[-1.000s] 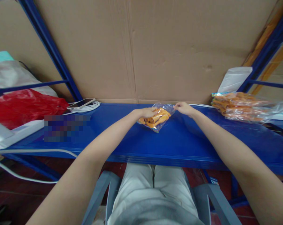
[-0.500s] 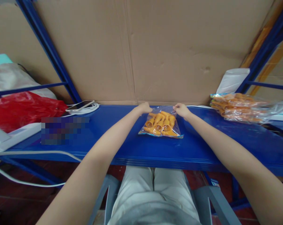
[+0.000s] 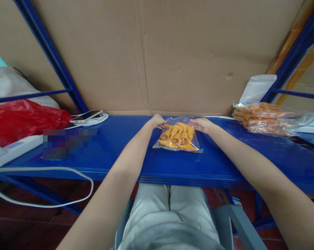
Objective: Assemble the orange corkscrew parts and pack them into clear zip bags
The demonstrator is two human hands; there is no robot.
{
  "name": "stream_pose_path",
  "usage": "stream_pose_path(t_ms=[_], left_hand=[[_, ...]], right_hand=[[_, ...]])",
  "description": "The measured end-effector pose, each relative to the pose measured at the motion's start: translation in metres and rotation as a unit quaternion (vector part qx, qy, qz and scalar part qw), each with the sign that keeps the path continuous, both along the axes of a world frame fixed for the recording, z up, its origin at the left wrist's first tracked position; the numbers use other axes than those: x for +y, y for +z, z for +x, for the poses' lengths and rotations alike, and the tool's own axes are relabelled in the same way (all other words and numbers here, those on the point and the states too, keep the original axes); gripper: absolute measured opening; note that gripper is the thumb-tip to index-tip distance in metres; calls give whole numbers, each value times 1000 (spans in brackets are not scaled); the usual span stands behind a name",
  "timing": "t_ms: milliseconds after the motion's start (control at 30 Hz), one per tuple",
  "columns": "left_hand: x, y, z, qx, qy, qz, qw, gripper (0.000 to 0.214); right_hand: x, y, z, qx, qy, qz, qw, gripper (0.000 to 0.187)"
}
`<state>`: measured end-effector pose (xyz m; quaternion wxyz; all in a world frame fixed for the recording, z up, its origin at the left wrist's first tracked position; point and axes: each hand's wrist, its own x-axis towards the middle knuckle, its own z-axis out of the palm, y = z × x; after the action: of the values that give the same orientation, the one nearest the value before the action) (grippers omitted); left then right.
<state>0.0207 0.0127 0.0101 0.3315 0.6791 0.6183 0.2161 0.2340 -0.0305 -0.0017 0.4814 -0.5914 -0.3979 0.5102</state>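
Observation:
A clear plastic bag (image 3: 176, 121) lies on the blue tabletop in front of me, with several orange-yellow plastic pieces (image 3: 176, 132) inside. These have flared round mouths and narrower bent ends; their exact kind is unclear. A blue printed strip edges the near side of the bag. My left hand (image 3: 157, 121) rests at the bag's far left corner, its fingers apart against the side. At the far right corner, my right hand (image 3: 201, 125) has its fingers stretched out along the film. Both hands touch the bag.
More bagged orange pieces (image 3: 263, 118) are stacked at the right, by a white packet (image 3: 258, 88). At the left lie a red plastic bag (image 3: 29, 118), a phone (image 3: 88, 115) and a coiled white cable (image 3: 101, 118). Cardboard (image 3: 146, 62) stands behind the table.
My fingers have gone from pinching the bag's far corners to lying spread along its sides. The bag stays nearly in place, and its far edge lies lower.

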Motion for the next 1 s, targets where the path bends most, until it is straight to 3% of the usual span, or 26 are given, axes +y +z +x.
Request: stream_pose_path(t_ms=[133,267,500,633,800,1000], left_hand=[[-4,1,-4,3,1,19,1000,18],[-9,5,-9,20,-37,-3,999,29],[-5,3,-18,7,-69,-13,997,24],[2,-2,-22,-94,-66,-26,993,22],[6,-6,-33,-254,-77,-83,961,24],[10,-8,-36,-335,-60,-117,933,16]], right_hand=[[-2,0,1,-2,-4,-4,1000,22],[-5,0,-2,-6,-10,10,1000,24],[-6,-2,-6,-16,-32,33,999,24],[-6,-2,-7,-19,-44,33,998,26],[-8,0,-9,-17,-47,38,998,29],[-9,0,-11,-4,-34,40,999,30]])
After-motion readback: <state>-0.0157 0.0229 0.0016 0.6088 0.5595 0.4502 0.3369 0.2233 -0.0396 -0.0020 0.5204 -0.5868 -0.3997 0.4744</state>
